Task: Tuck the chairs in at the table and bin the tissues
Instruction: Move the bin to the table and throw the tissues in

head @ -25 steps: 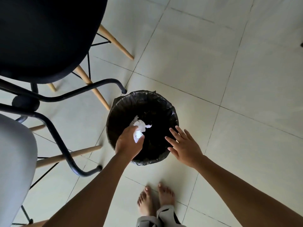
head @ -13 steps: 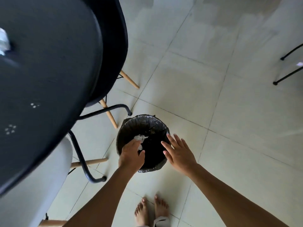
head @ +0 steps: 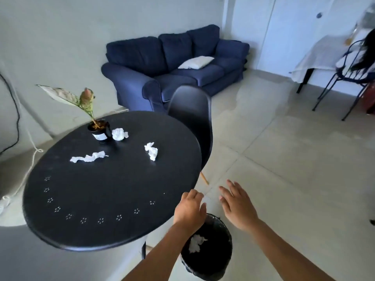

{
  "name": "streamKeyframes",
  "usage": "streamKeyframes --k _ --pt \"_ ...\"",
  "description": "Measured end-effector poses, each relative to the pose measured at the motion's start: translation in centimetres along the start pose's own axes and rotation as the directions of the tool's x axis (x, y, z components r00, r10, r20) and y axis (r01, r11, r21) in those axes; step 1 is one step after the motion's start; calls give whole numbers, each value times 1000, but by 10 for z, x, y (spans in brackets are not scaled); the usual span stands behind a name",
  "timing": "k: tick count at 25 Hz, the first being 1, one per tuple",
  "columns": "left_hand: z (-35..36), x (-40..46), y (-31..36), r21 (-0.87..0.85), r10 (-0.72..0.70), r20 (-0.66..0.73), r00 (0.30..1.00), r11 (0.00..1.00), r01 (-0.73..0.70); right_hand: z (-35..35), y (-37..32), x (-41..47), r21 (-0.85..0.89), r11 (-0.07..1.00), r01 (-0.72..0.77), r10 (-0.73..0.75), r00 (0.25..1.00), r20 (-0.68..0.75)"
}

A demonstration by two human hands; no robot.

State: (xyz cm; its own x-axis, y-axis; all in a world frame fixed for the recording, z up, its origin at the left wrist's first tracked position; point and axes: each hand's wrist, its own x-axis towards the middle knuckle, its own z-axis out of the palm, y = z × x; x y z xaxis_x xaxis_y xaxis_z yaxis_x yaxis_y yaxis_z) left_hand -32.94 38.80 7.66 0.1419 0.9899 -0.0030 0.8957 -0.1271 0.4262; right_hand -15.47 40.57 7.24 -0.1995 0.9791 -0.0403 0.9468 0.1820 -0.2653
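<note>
Head view, items listed from the left, placed relative to the round black bench [head: 105, 199]. Potted plant [head: 99, 129]: upright on the far part of the bench top. Twisted tissue [head: 88, 158]: lay flat on the bench, nearer than the pot. Balled tissue [head: 119, 134]: just beside the pot, to its right. Third crumpled tissue [head: 151, 151]: on the bench, right of the twisted one and apart from it. Blue sofa [head: 174, 65]: against the wall, well beyond the bench. Black chair [head: 192, 118]: stood at the bench's far right edge, its back against the rim. Left hand [head: 189, 209]: over the bench's near right edge, fingers loosely curled, nothing held. Black bin [head: 211, 260]: on the floor just right of the bench's near edge, below both forearms; one white tissue [head: 195, 243] lay inside it. Right hand [head: 237, 205]: in the air right of the bench, fingers spread, empty. Cloth-covered table [head: 320, 57] and metal chair [head: 345, 78]: far right, well apart from the bench.
</note>
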Motion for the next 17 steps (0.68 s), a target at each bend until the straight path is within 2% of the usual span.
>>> streamKeyframes --k 5,9,14,17 --pt "-59 23 -57 -47 -111 -87 990 993 107 -21 -57 71 -4 994 105 -105 994 15" --pt "-103 42 -138 -50 -228 -134 964 974 223 -11 -115 139 -23 985 171 -169 983 75" --pt "-155 69 -237 -60 -396 -180 901 918 392 1 -181 213 21 985 171 -172 967 190" --pt "-175 84 -287 46 -490 -183 852 862 505 6 -210 249 0 987 162 -155 942 298"
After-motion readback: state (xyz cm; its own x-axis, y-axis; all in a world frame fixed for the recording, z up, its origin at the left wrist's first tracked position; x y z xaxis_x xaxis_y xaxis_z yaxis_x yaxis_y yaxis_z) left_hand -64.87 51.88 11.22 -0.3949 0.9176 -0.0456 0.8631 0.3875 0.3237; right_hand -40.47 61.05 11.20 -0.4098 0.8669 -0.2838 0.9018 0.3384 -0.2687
